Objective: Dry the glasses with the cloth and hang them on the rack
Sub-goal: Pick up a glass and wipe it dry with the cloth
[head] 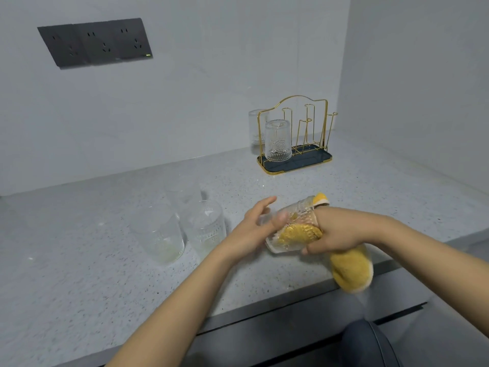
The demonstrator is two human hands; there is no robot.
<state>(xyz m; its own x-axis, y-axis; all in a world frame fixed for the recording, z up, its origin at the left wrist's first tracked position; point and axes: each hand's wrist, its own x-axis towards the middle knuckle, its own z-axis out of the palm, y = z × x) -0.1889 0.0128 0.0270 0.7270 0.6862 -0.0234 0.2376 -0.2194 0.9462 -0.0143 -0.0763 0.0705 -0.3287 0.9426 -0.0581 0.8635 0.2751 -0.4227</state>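
Head view, lower right of centre: the right hand (pixel 336 234) grips a tilted glass (pixel 293 229) with the yellow cloth (pixel 352 271) wrapped around it, apparently for wiping. The left hand (pixel 254 226), fingers loosely spread, steadies its base. Wet glasses (pixel 180 229) wait centre-left; the rack (pixel 296 144), upper right, holds one upturned.

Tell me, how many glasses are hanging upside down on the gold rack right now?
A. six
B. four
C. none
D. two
D: two glasses hang upside down at the left end of the gold rack, a front glass and a back glass; the other prongs are bare.
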